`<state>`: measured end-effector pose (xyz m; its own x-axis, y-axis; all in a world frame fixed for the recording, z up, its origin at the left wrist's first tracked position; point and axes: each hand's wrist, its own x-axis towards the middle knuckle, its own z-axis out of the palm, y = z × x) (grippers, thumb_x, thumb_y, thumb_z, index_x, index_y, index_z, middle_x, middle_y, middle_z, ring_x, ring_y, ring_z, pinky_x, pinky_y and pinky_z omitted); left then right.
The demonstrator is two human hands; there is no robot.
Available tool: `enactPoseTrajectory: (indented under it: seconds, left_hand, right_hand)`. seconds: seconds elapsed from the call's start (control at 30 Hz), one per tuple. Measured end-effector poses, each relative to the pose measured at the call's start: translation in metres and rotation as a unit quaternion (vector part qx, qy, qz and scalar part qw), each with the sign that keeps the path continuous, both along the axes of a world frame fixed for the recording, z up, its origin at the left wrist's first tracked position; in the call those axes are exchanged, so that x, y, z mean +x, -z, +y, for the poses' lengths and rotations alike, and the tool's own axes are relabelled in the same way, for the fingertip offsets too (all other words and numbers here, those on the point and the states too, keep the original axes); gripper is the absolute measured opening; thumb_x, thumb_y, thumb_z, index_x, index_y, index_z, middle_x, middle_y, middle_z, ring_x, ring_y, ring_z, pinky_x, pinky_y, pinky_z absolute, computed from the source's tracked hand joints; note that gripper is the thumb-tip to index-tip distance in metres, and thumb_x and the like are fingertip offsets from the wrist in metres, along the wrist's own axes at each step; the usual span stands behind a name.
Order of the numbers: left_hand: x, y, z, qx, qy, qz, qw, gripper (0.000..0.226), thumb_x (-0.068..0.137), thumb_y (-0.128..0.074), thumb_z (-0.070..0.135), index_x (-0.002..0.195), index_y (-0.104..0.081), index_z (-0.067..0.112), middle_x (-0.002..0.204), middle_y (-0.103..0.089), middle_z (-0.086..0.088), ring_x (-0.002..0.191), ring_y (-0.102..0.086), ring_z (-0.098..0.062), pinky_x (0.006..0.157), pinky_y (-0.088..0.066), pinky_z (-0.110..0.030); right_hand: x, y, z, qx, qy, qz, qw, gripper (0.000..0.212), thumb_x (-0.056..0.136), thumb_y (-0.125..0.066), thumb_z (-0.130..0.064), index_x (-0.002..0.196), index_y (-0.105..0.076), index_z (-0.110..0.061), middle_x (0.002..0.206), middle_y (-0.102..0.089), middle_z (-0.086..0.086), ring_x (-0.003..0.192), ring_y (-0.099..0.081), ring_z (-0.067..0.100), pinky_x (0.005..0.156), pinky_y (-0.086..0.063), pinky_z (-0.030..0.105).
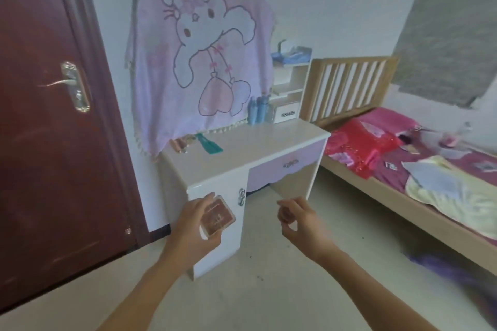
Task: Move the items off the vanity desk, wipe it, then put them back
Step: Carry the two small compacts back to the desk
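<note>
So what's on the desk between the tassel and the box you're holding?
Nothing. In the head view, the desk top from tassel to box is bare.

To your left stands a dark red door with a silver lever handle. Ahead of you hangs a lilac cloth printed with a cartoon rabbit. On your right, a wooden bed with a slatted headboard carries a crumpled yellow blanket. A grey cloth hangs on the wall above it.
</note>
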<state>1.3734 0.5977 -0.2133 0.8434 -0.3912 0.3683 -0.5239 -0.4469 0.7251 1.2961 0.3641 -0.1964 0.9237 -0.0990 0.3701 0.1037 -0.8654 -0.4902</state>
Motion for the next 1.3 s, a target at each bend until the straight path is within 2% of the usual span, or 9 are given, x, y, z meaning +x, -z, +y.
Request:
enactPoseTrajectory:
  seconds: [0.23, 0.43, 0.5, 0.67, 0.83, 0.93, 1.07, 1.2, 1.3]
  left_hand:
    - [0.089, 0.004, -0.062, -0.014, 0.051, -0.019, 0.998, 0.076, 0.07, -0.073, 0.007, 0.124, -0.028, 0.038, 0.109, -0.033, 0.03, 0.102, -0.033, 0.021, 0.082, -0.026, 0.006]
    - [0.183, -0.001, -0.097, -0.03, 0.054, -0.014, 0.998, 0.068, 0.063, -0.061, 0.028, 0.121, -0.033, 0.052, 0.114, -0.037, 0.027, 0.106, -0.036, 0.016, 0.083, -0.027, 0.005]
    - [0.204, 0.01, -0.115, -0.04, 0.058, -0.008, 0.997, 0.072, 0.062, -0.059, 0.037, 0.121, -0.023, 0.059, 0.114, -0.039, 0.025, 0.106, -0.038, 0.015, 0.081, -0.031, 0.004]
    - [0.237, 0.032, -0.17, -0.021, 0.113, 0.02, 0.993, 0.079, 0.061, -0.057, 0.041, 0.112, -0.008, 0.077, 0.116, -0.037, 0.025, 0.108, -0.036, 0.018, 0.08, -0.035, 0.002]
    - [0.275, 0.032, -0.237, -0.02, 0.12, 0.023, 0.992, 0.067, 0.058, -0.047, 0.048, 0.116, -0.017, 0.066, 0.117, -0.038, 0.029, 0.109, -0.036, 0.016, 0.082, -0.033, 0.002]
    - [0.299, 0.035, -0.277, -0.016, 0.098, 0.017, 0.995, 0.069, 0.057, -0.047, 0.049, 0.123, -0.028, 0.058, 0.117, -0.037, 0.03, 0.109, -0.035, 0.018, 0.082, -0.032, 0.004]
    - [0.322, 0.038, -0.333, -0.02, 0.046, 0.023, 0.998, 0.072, 0.054, -0.045, 0.051, 0.124, -0.032, 0.038, 0.112, -0.037, 0.026, 0.104, -0.036, 0.021, 0.08, -0.036, 0.001]
    - [0.331, 0.04, -0.393, -0.033, 0.038, 0.052, 0.997, 0.062, 0.053, -0.046, 0.049, 0.115, -0.039, 0.052, 0.113, -0.039, 0.024, 0.105, -0.039, 0.015, 0.087, -0.041, -0.013]
    - [0.337, 0.052, -0.415, -0.039, 0.015, 0.069, 0.997, 0.067, 0.054, -0.049, 0.046, 0.117, -0.031, 0.06, 0.114, -0.041, 0.025, 0.105, -0.041, 0.014, 0.087, -0.037, -0.006]
  right_hand:
    - [0.071, -0.008, -0.056, -0.002, 0.033, 0.002, 0.999, 0.041, 0.075, -0.06, -0.002, 0.115, -0.058, -0.009, 0.092, -0.049, -0.001, 0.077, -0.049, 0.012, 0.079, -0.048, 0.029]
    - [0.164, -0.006, -0.093, 0.01, 0.019, 0.001, 1.0, 0.04, 0.07, -0.051, -0.013, 0.108, -0.055, -0.024, 0.086, -0.042, -0.02, 0.078, -0.045, -0.01, 0.075, -0.038, 0.011]
    - [0.186, 0.0, -0.104, 0.028, 0.026, 0.003, 0.999, 0.04, 0.07, -0.05, -0.015, 0.109, -0.058, -0.018, 0.087, -0.044, -0.018, 0.08, -0.046, -0.008, 0.075, -0.041, 0.012]
    - [0.211, 0.024, -0.147, 0.039, 0.039, 0.012, 0.998, 0.041, 0.069, -0.05, -0.014, 0.103, -0.047, -0.037, 0.086, -0.046, -0.016, 0.078, -0.047, -0.006, 0.075, -0.043, 0.016]
    - [0.236, 0.027, -0.23, 0.052, 0.079, 0.021, 0.995, 0.031, 0.069, -0.05, -0.013, 0.097, -0.062, -0.012, 0.088, -0.049, -0.011, 0.083, -0.049, 0.006, 0.074, -0.043, 0.017]
    - [0.265, 0.026, -0.28, 0.053, 0.059, 0.02, 0.997, 0.033, 0.071, -0.051, -0.015, 0.102, -0.061, -0.012, 0.089, -0.049, -0.011, 0.085, -0.048, 0.005, 0.075, -0.041, 0.013]
    - [0.301, 0.02, -0.335, 0.052, 0.016, 0.018, 0.998, 0.047, 0.072, -0.042, -0.035, 0.107, -0.061, -0.01, 0.087, -0.051, -0.004, 0.084, -0.047, -0.005, 0.079, -0.04, 0.012]
    - [0.336, 0.012, -0.392, 0.038, 0.005, 0.019, 0.999, 0.039, 0.076, -0.056, -0.009, 0.115, -0.059, -0.009, 0.094, -0.053, -0.001, 0.086, -0.044, -0.016, 0.083, -0.044, 0.022]
    - [0.361, 0.015, -0.416, 0.054, 0.004, 0.021, 0.998, 0.038, 0.076, -0.061, 0.004, 0.112, -0.061, -0.008, 0.092, -0.053, 0.002, 0.087, -0.044, -0.017, 0.08, -0.039, 0.008]
